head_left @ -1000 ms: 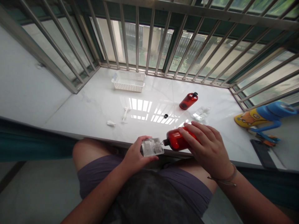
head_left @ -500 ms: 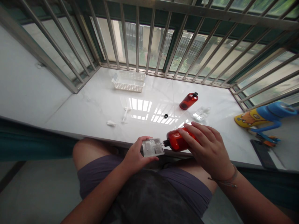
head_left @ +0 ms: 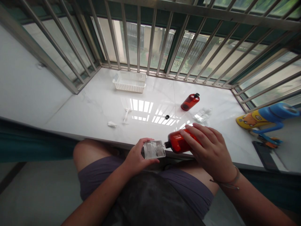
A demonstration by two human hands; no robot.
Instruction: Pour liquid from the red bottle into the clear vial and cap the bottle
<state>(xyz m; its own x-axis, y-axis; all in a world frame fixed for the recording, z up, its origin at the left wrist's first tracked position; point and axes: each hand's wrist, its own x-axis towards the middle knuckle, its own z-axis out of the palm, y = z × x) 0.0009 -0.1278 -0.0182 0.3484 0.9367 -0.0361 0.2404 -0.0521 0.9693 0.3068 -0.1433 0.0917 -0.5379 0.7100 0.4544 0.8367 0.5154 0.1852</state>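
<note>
Left hand (head_left: 135, 153) clamped on a clear plastic case (head_left: 154, 149), fingers and thumb pinching its edges, just above the near edge of a white marble bench (head_left: 218, 97). Right hand (head_left: 209, 147) wrapped over a red plastic bottle (head_left: 178, 142), fingers together across the top. Bottle lying nearly level, with its black neck just beside the case at 9 o'clock from the bottle body. Dark shorts (head_left: 101, 179) directly below both hands. Small black cap (head_left: 167, 117) flat on the bench at 12 o'clock from the neck, with a second red bottle (head_left: 190, 102) at 1 o'clock and a clear plastic packet (head_left: 202, 115) close beside it.

Main risks, as a judgement: a spill onto the shorts from too steep a tilt or too hard a squeeze, if the neck is open; the case slipping from the pinch if its surface is wet or the neck bumps it; and a dropped bottle beyond the bench edge. Contents of the bottle impossible to tell.
</note>
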